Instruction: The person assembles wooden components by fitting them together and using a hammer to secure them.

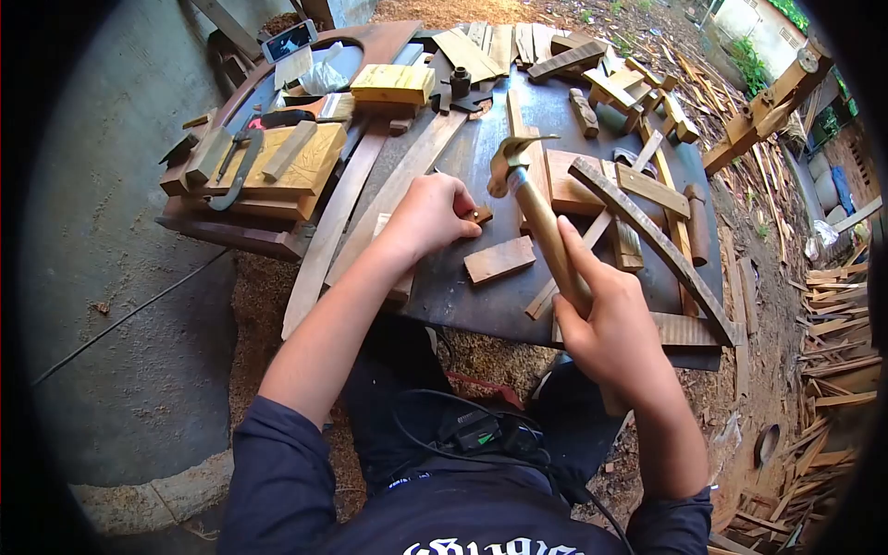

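My right hand point(610, 319) is wrapped round the wooden handle of a claw hammer point(546, 227), raised with its head up and its claw pointing right. My left hand point(433, 217) is closed, thumb and forefinger pinching at a small brown wooden piece point(483, 215) low over the dark tabletop point(444, 296). A tiny pale spot shows by the fingertips; I cannot make out what it is. Just right of and below the left hand lies a short wooden block point(499, 260). Long boards point(375, 199) run underneath the left forearm.
Wood offcuts and a long dark strip point(652, 245) crowd the table's right side. At the left, a stacked wooden block point(301, 162) carries a saw-like tool point(239, 171). A yellow block point(392, 83) and a phone point(289, 42) sit farther back. Wood scraps point(842, 370) cover the ground at right.
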Motion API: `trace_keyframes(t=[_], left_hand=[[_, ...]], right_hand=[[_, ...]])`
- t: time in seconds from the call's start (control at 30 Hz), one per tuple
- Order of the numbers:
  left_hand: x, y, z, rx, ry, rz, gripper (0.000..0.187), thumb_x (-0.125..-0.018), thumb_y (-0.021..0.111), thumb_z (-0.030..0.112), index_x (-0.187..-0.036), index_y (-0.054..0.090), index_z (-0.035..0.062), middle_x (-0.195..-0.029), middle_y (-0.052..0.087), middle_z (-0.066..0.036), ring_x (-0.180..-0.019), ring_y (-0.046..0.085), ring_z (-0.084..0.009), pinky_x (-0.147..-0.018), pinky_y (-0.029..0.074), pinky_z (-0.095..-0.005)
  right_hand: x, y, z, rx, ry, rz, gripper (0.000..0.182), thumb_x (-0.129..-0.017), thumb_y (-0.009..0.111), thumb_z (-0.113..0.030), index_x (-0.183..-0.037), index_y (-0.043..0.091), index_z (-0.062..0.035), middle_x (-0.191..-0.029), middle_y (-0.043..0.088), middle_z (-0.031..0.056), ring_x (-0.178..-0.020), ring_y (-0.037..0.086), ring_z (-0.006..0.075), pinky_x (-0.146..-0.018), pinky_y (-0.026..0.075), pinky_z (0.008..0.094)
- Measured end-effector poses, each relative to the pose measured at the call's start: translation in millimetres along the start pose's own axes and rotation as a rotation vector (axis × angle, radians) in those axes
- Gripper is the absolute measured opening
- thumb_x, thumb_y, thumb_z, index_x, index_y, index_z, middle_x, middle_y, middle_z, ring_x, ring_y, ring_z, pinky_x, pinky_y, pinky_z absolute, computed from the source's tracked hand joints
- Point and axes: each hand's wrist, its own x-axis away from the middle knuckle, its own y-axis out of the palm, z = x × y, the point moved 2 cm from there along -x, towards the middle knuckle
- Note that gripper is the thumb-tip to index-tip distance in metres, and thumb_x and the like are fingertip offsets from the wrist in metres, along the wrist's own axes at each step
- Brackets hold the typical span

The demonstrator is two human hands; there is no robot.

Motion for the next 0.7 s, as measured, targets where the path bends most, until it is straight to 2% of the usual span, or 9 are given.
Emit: trace_keyframes(t=[0.1,0.3,0.4,0.53,0.63,0.7], left_hand=[[1,1,6,0.034,-0.018,0.019,0.033,-0.070,0.093,0.013,-0.097,0.078,-0.0006,-0.094,0.077,-0.013,-0.087,0.075,-0.0215,-0.080,0.060,-0.0341],[1,1,3,0.021,0.009,0.007,0.034,-0.072,0.091,0.015,-0.100,0.078,-0.0007,-0.096,0.078,-0.013,-0.086,0.074,-0.0205,-0.080,0.059,-0.0339],[1,4,6,0.028,-0.032,0.043,0.031,-0.075,0.090,0.014,-0.100,0.079,-0.0006,-0.095,0.078,-0.013,-0.085,0.074,-0.0200,-0.079,0.059,-0.0340],[1,-5,11,0.052,-0.185,-0.044,0.030,-0.075,0.090,0.015,-0.099,0.080,0.0002,-0.094,0.079,-0.013,-0.085,0.075,-0.0193,-0.079,0.059,-0.0331],[-2,0,1,0.019,-0.068,-0.001,0.031,-0.074,0.090,0.015,-0.099,0.080,0.0007,-0.093,0.078,-0.012,-0.084,0.074,-0.0187,-0.078,0.059,-0.0334],[-1,-1,4,0.016,-0.092,-0.013,0.031,-0.073,0.091,0.015,-0.098,0.080,0.0006,-0.094,0.078,-0.012,-0.085,0.074,-0.0185,-0.079,0.059,-0.0332]], right_hand=[[1,14,17,0.120,-0.015,-0.050,0.071,-0.083,0.059,0.002,-0.151,0.041,0.0072,-0.097,0.066,0.0332,-0.092,0.066,0.0495,-0.084,0.050,0.0525],[1,4,7,0.010,-0.001,-0.019,0.068,-0.084,0.058,0.001,-0.150,0.041,0.0079,-0.097,0.066,0.0331,-0.092,0.065,0.0501,-0.085,0.050,0.0528],[-4,13,17,-0.040,0.034,-0.053,0.069,-0.084,0.059,0.000,-0.150,0.040,0.0084,-0.096,0.065,0.0346,-0.094,0.066,0.0498,-0.085,0.050,0.0513],[-3,-6,-1,-0.097,0.126,-0.088,0.069,-0.084,0.059,0.000,-0.150,0.041,0.0078,-0.097,0.065,0.0347,-0.095,0.066,0.0494,-0.084,0.051,0.0509],[1,5,3,-0.030,-0.005,0.034,0.070,-0.083,0.059,0.000,-0.150,0.042,0.0073,-0.097,0.066,0.0344,-0.094,0.066,0.0493,-0.084,0.051,0.0509],[2,8,9,-0.005,0.051,-0.053,0.069,-0.083,0.060,0.000,-0.150,0.043,0.0071,-0.096,0.066,0.0341,-0.093,0.066,0.0492,-0.084,0.051,0.0507]])
